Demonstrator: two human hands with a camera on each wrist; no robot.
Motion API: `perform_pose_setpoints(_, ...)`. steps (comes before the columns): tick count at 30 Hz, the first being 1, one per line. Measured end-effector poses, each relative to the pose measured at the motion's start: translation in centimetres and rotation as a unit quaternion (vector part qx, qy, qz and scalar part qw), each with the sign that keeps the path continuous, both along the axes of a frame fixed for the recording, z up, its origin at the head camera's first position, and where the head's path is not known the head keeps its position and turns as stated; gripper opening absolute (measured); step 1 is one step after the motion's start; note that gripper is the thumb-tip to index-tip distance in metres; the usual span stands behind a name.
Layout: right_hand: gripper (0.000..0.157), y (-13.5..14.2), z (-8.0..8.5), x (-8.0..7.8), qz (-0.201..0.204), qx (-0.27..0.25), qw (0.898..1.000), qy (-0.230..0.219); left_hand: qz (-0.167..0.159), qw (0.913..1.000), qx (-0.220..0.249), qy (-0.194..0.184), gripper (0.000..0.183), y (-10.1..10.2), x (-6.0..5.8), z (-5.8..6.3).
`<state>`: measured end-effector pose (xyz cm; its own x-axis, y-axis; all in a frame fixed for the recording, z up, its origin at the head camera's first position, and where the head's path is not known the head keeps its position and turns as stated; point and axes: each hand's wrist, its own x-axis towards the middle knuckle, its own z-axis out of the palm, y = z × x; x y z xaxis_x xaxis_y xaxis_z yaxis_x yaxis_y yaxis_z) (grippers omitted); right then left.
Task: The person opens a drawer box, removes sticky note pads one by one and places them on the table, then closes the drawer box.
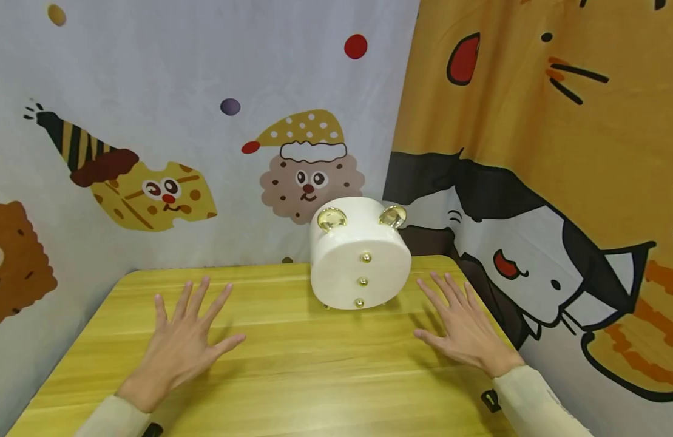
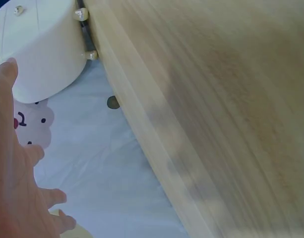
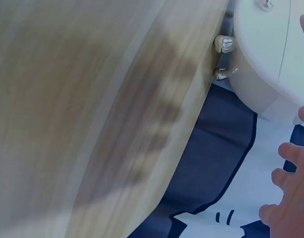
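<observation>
A glossy white rounded box (image 1: 360, 273) stands on small gold feet near the back edge of the table. Two gold-rimmed ears sit on its top, and three gold knobs run down its front. To the left of it, my left hand (image 1: 186, 346) hovers over the table with its fingers spread, holding nothing. On the other side my right hand (image 1: 467, 331) is held likewise, nearer to the box but apart from it in the head view. Part of the white box (image 2: 47, 54) also shows beyond the thumb in the left wrist view.
The yellow wood-grain table (image 1: 292, 376) has rounded back corners. Behind it hangs a pale cloth (image 1: 167, 73) with cartoon prints. An orange cloth (image 1: 511, 121) with cat drawings hangs along the right side. A small black piece (image 1: 490, 400) shows by the right sleeve.
</observation>
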<state>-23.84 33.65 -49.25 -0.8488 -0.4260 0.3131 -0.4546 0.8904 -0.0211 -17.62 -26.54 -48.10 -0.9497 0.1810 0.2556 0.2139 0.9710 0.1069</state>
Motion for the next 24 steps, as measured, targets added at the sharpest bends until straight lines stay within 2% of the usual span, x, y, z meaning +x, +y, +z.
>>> perform_pose_setpoints(9, 0.109, -1.2, 0.9, -0.3, 0.011, -0.008, 1.000, 0.005, -0.005, 0.9998, 0.011, 0.017, 0.106, 0.1, 0.1, 0.4)
perform_pose_setpoints(24, 0.106, -2.4, 2.2, -0.1, 0.032, -0.018, 0.999, 0.031, -0.015, 0.9988, 0.043, 0.020, 0.096, 0.8, -0.5, 1.1)
